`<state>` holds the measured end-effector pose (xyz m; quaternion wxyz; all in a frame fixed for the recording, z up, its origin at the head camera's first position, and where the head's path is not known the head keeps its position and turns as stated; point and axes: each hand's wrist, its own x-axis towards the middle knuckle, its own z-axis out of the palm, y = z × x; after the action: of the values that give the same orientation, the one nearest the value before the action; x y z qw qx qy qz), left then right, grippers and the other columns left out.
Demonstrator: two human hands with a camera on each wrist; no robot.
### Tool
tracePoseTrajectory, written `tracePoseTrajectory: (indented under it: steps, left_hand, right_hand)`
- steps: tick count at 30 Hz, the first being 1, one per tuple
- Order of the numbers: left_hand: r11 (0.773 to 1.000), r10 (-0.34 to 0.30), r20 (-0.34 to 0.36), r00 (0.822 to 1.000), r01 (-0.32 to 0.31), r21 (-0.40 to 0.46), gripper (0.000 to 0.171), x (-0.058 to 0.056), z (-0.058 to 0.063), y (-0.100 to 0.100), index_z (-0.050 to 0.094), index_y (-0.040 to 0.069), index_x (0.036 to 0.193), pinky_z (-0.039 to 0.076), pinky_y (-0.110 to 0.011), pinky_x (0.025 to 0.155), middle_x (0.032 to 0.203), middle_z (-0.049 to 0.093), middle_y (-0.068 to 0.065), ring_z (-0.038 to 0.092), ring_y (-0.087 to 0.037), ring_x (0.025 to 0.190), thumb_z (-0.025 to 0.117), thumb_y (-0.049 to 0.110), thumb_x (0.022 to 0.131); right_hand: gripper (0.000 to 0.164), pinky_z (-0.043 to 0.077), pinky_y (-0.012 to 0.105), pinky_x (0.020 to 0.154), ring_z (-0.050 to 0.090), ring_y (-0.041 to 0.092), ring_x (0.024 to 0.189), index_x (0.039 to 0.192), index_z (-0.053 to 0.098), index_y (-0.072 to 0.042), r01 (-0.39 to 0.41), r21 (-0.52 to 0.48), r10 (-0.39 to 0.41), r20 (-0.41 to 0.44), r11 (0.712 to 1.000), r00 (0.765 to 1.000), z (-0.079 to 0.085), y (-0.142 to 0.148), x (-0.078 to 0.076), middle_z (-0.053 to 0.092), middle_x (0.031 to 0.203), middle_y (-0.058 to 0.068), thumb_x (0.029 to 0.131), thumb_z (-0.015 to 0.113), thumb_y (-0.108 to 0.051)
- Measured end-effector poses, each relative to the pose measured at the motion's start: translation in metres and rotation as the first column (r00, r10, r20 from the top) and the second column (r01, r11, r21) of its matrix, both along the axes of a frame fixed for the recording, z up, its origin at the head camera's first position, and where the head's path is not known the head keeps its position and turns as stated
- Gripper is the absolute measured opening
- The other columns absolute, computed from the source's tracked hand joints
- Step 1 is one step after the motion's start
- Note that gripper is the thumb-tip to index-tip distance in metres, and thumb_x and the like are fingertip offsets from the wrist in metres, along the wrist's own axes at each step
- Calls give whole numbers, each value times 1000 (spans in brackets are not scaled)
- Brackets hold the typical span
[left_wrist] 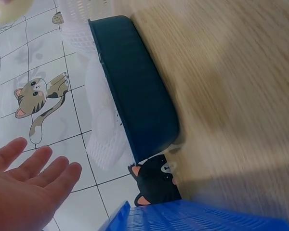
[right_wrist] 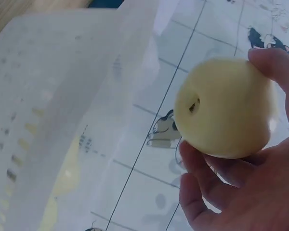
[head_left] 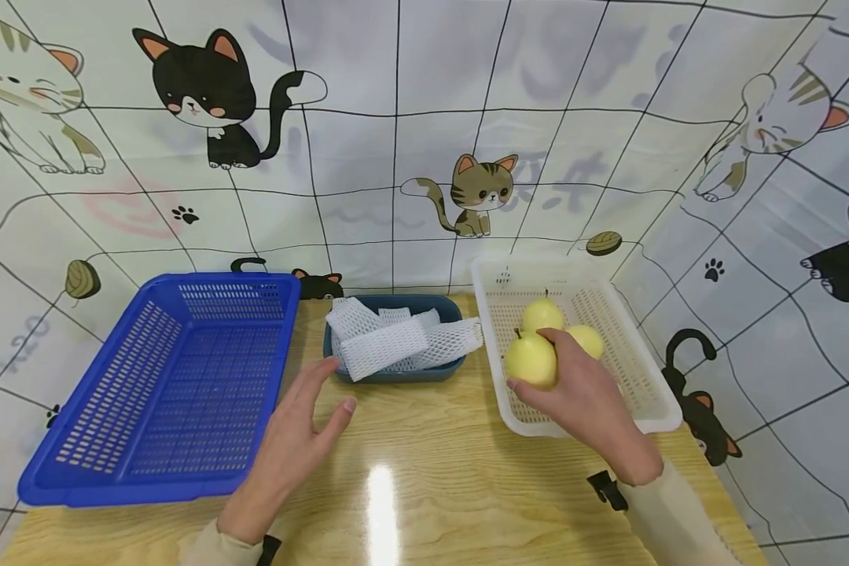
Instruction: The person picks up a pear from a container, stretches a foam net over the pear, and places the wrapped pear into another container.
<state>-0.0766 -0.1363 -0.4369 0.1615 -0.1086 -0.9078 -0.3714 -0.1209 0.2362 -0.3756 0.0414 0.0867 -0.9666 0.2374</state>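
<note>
My right hand [head_left: 594, 397] grips a round yellow pear [head_left: 531, 359] over the white basket [head_left: 494, 369]; thumb and fingers wrap its sides. In the right wrist view the held pear [right_wrist: 226, 108] shows beyond the basket's wall [right_wrist: 91, 62], its small dark hollow facing out. Two more yellow pears, one behind [head_left: 542, 313] and one to the right [head_left: 586, 342], are in that basket. My left hand [head_left: 293, 440], fingers spread and holding nothing, is near the white foam net sleeves [head_left: 385, 347]. These sleeves lie heaped in a dark teal tub [head_left: 403, 376], some over its rim.
A large blue basket [head_left: 205, 393] stands at the left, its slotted floor bare. The wooden table [head_left: 446, 472] reaches towards me, with a bright glare in the middle. Cat-printed cloth [head_left: 368, 149] hangs behind and at both sides.
</note>
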Motion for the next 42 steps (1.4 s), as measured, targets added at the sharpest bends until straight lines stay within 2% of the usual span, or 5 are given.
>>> tracePoseTrajectory:
  steps: [6, 13, 22, 36, 42]
  left_hand:
    - [997, -21, 16, 1000, 20, 75, 56, 1, -3, -1, 52, 7, 148, 45, -61, 105, 152, 51, -16, 52, -39, 136, 70, 25, 98]
    - [966, -135, 8, 991, 130, 225, 51, -1, -15, 5, 53, 5, 146, 52, -53, 101, 147, 55, -15, 56, -34, 129, 69, 14, 98]
    - [869, -270, 63, 961, 215, 445, 50, -2, -36, 20, 51, 7, 147, 49, -48, 105, 145, 54, -13, 52, -34, 136, 67, 9, 100]
    - [682, -475, 94, 875, 298, 668, 56, -2, -56, 27, 50, 4, 147, 47, -48, 108, 145, 50, -24, 53, -43, 132, 71, -1, 96]
    - [676, -520, 137, 843, 309, 669, 55, -1, -71, 29, 58, 5, 140, 50, -41, 106, 138, 53, -19, 56, -25, 129, 81, 5, 89]
  right_hand:
    - [82, 49, 47, 83, 57, 30, 108, 146, 49, -3, -112, -138, 97, -114, 984, 989, -3, -19, 12, 60, 127, 16, 80, 88, -35]
    - [82, 44, 53, 101, 50, 24, 127, 148, 49, -12, -254, -301, 228, -117, 919, 967, -16, -40, 22, 54, 141, 6, 79, 90, -28]
    - [89, 45, 58, 105, 50, 22, 135, 155, 41, -33, -309, -412, 343, 9, 857, 939, -32, -66, 32, 48, 152, -2, 81, 90, -27]
    - [76, 49, 42, 103, 52, 14, 126, 149, 48, -24, -438, -398, 503, 70, 806, 861, -69, -95, 28, 48, 144, -7, 84, 88, -29]
    - [76, 47, 45, 107, 52, 17, 130, 149, 47, -23, -474, -419, 567, 125, 774, 814, -90, -95, 25, 50, 148, -5, 85, 87, -22]
